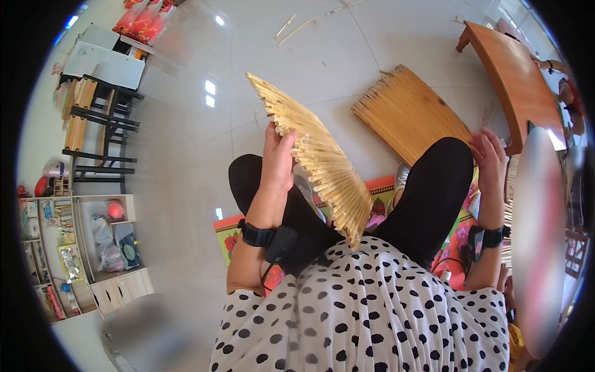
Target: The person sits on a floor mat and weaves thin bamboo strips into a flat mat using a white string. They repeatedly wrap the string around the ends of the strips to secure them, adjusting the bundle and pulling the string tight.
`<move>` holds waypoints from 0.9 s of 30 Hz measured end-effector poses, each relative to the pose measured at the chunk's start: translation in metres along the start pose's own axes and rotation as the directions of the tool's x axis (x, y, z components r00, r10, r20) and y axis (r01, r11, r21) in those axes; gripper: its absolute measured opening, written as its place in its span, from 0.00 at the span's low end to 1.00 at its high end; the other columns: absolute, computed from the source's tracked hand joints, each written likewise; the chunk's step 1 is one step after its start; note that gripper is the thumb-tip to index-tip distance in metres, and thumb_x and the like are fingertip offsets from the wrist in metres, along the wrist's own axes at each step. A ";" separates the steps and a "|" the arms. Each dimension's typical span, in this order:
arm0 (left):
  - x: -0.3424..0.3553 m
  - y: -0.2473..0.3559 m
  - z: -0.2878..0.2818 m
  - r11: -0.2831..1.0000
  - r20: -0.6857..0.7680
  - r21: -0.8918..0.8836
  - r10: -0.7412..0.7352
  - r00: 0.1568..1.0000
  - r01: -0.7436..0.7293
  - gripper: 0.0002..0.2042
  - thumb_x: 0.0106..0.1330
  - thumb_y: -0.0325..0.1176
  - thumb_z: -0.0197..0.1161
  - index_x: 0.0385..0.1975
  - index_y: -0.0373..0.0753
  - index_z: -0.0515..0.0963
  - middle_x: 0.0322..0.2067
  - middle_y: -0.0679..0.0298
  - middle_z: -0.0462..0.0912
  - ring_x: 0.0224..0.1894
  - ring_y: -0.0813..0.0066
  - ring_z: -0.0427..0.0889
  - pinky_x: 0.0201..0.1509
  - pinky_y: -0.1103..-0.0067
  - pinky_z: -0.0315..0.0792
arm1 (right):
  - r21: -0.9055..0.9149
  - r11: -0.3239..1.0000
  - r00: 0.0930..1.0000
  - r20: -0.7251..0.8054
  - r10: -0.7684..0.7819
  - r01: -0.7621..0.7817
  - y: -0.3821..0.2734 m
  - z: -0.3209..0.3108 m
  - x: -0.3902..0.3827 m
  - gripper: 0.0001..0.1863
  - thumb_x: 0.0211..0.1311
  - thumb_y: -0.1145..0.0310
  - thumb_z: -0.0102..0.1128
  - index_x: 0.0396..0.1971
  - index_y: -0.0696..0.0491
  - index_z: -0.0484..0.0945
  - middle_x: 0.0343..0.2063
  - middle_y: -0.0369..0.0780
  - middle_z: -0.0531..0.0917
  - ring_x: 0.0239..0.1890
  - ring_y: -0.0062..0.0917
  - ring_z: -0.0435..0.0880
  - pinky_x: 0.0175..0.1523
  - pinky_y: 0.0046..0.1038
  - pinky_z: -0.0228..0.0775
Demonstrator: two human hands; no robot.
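My left hand (277, 152) grips a slatted strip of pale bamboo-like sticks (331, 180), their round ends showing, tilted from upper left down to my lap between my bent knees. My right hand (488, 152) is raised just beside my right knee (437, 180), fingers loosely bent and apart, with nothing clearly held. Beyond my knees a larger mat of darker thin sticks (406, 115) lies on the tiled floor. A colourful floral mat (226, 235) is under me, and more upright sticks (509, 208) show at my right, partly hidden.
Loose sticks (285, 28) lie ahead on the floor. A wooden bench (502, 68) stands at right, a person's arm (561, 80) beside it. At left are shelves (99, 279), folded black-framed furniture (99, 127) and red bags (139, 22). A blurred pale shape (536, 235) fills the far right.
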State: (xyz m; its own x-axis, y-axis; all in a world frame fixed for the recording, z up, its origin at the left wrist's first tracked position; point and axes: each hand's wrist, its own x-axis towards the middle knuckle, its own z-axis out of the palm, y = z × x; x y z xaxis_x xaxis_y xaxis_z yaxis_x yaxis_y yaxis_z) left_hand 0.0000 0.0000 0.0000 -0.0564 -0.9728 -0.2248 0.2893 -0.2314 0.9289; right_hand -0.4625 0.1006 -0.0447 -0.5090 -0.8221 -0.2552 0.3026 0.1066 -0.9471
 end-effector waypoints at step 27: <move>0.013 -0.015 0.008 0.567 0.278 0.716 0.304 0.911 -0.407 0.25 0.66 0.36 0.64 0.60 0.34 0.69 0.56 0.43 0.71 0.56 0.45 0.74 0.61 0.64 0.70 | -0.560 0.731 0.761 0.643 0.087 0.390 -0.025 0.212 -0.076 0.24 0.61 0.74 0.60 0.59 0.60 0.74 0.34 0.36 0.82 0.36 0.16 0.77 0.43 0.25 0.72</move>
State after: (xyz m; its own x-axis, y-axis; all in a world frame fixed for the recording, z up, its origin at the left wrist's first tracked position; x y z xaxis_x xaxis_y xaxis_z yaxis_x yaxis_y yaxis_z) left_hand -0.0131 -0.0089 -0.0145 -0.2291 -0.9603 0.1590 -0.4973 0.2559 0.8290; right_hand -0.2605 0.0421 0.0394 0.1570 -0.9759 -0.1515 -0.4288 0.0708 -0.9006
